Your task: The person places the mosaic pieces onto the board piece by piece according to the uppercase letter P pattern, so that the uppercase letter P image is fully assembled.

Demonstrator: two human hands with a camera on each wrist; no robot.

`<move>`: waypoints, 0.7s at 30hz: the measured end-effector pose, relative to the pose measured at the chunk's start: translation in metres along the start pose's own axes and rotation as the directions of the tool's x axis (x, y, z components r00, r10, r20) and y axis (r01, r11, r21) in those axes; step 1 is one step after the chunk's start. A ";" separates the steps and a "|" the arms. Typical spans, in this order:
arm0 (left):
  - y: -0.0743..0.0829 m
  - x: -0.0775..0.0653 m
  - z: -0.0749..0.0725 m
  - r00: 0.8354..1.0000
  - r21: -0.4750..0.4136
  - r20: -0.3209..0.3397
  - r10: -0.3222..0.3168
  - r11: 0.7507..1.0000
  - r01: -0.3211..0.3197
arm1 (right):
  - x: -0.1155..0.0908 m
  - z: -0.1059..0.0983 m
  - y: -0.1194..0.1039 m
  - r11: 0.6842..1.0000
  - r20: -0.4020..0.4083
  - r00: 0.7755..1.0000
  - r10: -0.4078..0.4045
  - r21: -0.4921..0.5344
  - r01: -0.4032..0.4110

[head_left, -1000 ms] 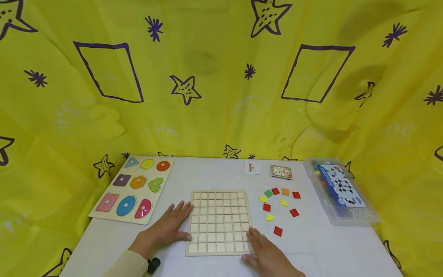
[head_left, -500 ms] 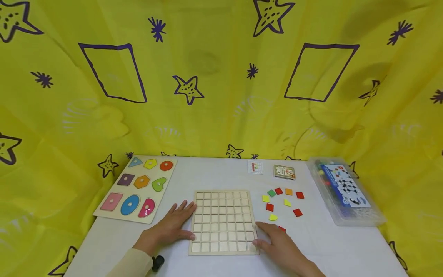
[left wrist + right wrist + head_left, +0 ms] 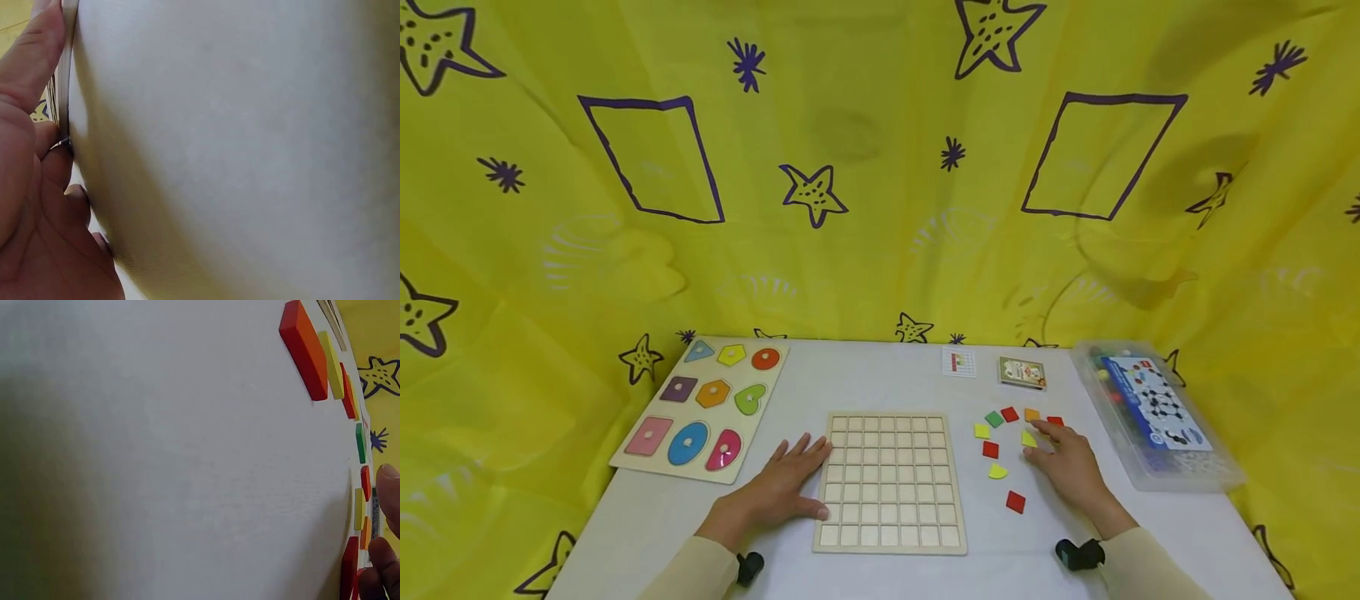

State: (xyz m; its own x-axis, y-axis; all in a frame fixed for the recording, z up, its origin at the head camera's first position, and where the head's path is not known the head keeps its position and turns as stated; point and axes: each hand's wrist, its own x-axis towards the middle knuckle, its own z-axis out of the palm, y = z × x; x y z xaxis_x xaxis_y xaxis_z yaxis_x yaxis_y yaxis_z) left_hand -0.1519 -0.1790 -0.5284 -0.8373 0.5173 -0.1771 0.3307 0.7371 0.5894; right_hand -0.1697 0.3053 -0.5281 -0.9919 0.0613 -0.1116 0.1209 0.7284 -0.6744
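Observation:
My left hand (image 3: 778,490) rests beside the left edge of a wooden grid board (image 3: 891,482), its fingertips and thumb touching the rim. The left wrist view shows the thumb (image 3: 34,59) along that rim. Over the loose flat tiles on the right, my right hand (image 3: 1070,473) reaches with thumb and index finger apart, on either side of a yellow rounded tile (image 3: 1028,439). An orange square tile (image 3: 1032,414) and a partly covered red tile (image 3: 1055,420) lie just past the index finger. Another red tile is hidden beneath this hand.
Red tiles (image 3: 1016,502), a green tile (image 3: 994,419) and yellow tiles (image 3: 997,472) lie right of the board. A shape puzzle (image 3: 700,412) stands left. At the back are a grid card (image 3: 958,362) and a card box (image 3: 1022,372); a clear plastic case (image 3: 1157,421) is far right.
My right hand has left the board's right edge and moved right and away from me, over the tiles. The left hand stays at the board. The view has shifted slightly.

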 end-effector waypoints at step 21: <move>0.000 0.003 0.003 1.000 0.003 -0.011 -0.026 1.000 0.026 | 0.014 0.010 0.014 1.000 -0.080 0.997 -0.006 -0.010 0.005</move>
State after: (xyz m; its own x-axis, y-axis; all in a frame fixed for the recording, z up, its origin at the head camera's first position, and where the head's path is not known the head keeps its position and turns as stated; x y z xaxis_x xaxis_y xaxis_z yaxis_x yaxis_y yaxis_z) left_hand -0.1525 -0.1761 -0.5313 -0.8503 0.4933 -0.1834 0.3103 0.7514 0.5824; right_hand -0.1812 0.3099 -0.5467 -0.9926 0.1110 -0.0488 0.1151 0.7357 -0.6674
